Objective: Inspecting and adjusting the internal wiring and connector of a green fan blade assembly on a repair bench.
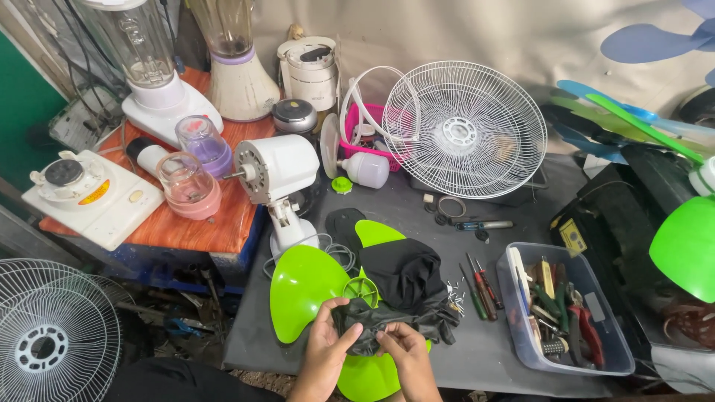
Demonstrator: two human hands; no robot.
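Observation:
A bright green fan blade (305, 286) lies flat on the grey table (477, 342) in front of me. A black cloth (402, 279) is draped over its middle and right side. My left hand (325, 350) and my right hand (408, 356) both pinch the near edge of this cloth, bunched over the blade. The white fan motor (275, 175) on its stand sits just behind the blade, shaft pointing left. A white wire fan guard (463, 128) leans upright against the wall behind.
A clear plastic bin (525, 350) of hand tools sits to the right, screwdrivers (480, 286) lying beside it. Blender bases and jars crowd an orange-topped stand (216, 223) at left. Another fan guard (52, 335) rests on the floor lower left. More fan blades (689, 246) stand at right.

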